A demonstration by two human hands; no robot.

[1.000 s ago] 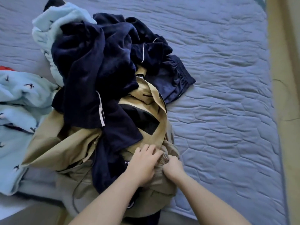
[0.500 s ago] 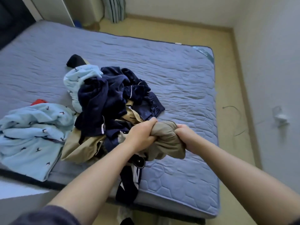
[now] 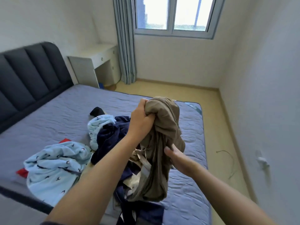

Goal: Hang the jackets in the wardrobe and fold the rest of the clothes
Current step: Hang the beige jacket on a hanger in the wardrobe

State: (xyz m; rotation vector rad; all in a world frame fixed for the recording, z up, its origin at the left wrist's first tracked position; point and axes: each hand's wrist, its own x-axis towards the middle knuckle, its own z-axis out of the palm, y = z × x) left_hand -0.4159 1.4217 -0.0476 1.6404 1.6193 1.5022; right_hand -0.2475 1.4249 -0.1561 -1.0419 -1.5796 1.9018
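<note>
Grey-blue quilted bed (image 3: 65, 114) carries the heaped clothes (image 3: 108, 135). Above them hangs the khaki garment (image 3: 164, 127), its top bunched in the left hand (image 3: 141, 120), the right hand (image 3: 177, 158) clutching it lower down. Navy cloth (image 3: 142, 211) tangled beneath it may get dragged off the bed's edge on lifting.

My left hand (image 3: 140, 120) grips the bunched top of a khaki garment (image 3: 160, 143) above the bed (image 3: 191, 189); my right hand (image 3: 176, 157) holds it lower down, beside the clothes pile (image 3: 103, 135).

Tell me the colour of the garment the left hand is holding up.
Plain khaki-brown garment, clearest in the head view.
</note>
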